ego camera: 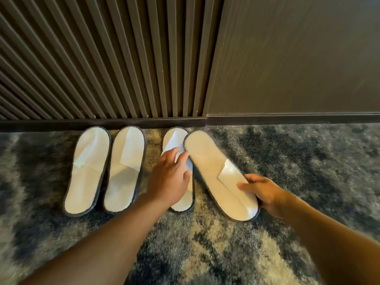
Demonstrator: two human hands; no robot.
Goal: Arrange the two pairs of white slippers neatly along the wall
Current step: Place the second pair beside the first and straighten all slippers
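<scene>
Two white slippers with dark edging, the first slipper (86, 171) and the second slipper (124, 169), lie side by side with toes at the skirting board. A third slipper (174, 138) lies to their right, toe at the wall, with my left hand (169, 177) resting flat on its middle, fingers spread. My right hand (261, 192) grips the heel end of the fourth slipper (213, 169). That slipper is tilted, toe leaning left over the third slipper's right edge, and it looks lifted off the carpet.
A dark slatted wall panel (102, 58) and a plain dark wall (287, 58) meet the floor at a skirting board (267, 119). The floor is mottled grey and beige carpet (308, 161), bare to the right of the slippers.
</scene>
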